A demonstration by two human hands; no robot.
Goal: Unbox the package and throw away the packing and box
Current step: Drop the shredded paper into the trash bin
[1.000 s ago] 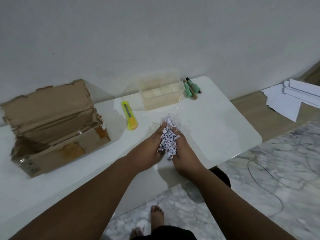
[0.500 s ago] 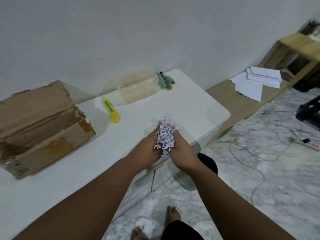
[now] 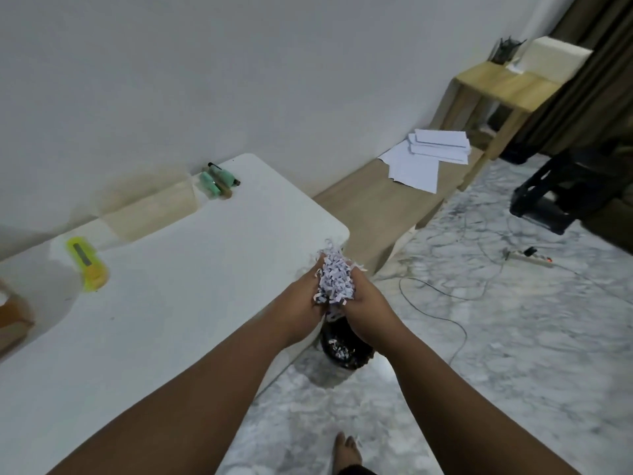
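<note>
A bunch of white shredded paper packing (image 3: pixel 334 281) is pressed between my left hand (image 3: pixel 298 303) and my right hand (image 3: pixel 368 305). Both hands hover past the white table's right edge, directly above a black-lined bin (image 3: pixel 346 354) on the floor that holds some shreds. Only a corner of the brown cardboard box (image 3: pixel 13 317) shows at the far left on the table (image 3: pixel 171 320). A clear plastic container (image 3: pixel 150 209) stands at the back of the table by the wall.
A yellow box cutter (image 3: pixel 87 264) lies at the table's left. Green markers (image 3: pixel 219 181) rest near the container. White paper sheets (image 3: pixel 428 156) sit on a low wooden bench (image 3: pixel 370 207). Cables and a power strip (image 3: pixel 529 260) cross the marble floor. My bare foot (image 3: pixel 347 452) is below.
Both hands lifted the shredded paper off the table and carried it right, over the bin. The view swung right, so most of the box left the frame.
</note>
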